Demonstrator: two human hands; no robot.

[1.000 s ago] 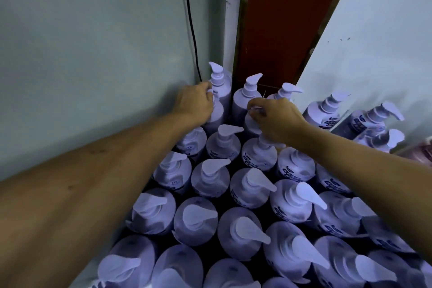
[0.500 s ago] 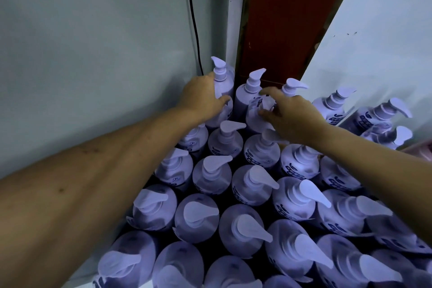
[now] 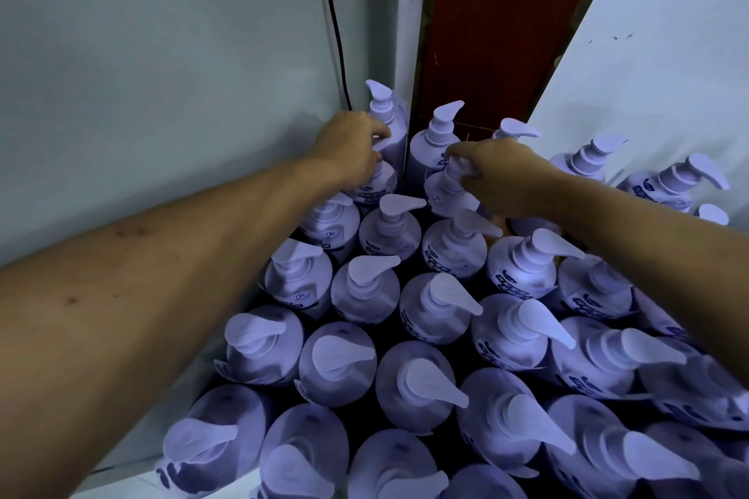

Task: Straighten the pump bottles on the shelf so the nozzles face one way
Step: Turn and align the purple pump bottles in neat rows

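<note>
Several lilac pump bottles stand packed in rows on the shelf, most nozzles pointing right. My left hand (image 3: 352, 148) reaches to the back left, its fingers curled round a bottle (image 3: 375, 182) whose pump head is hidden under the hand. Behind it the corner bottle (image 3: 385, 109) has its nozzle pointing left. My right hand (image 3: 500, 174) grips the pump neck of a back-row bottle (image 3: 446, 190); its nozzle is covered by my fingers. The bottle beyond it (image 3: 435, 138) has its nozzle tipped up and right.
A pale wall (image 3: 162, 73) runs close along the left with a black cable (image 3: 334, 24) down it. A red-brown panel (image 3: 494, 24) stands behind the corner, and a white board (image 3: 656, 53) slants on the right. Some back-right bottles (image 3: 673, 182) lean.
Both hands stay at the back rows. My left hand has shifted down onto the second bottle from the corner; my right hand has closed tighter round the pump neck it holds.
</note>
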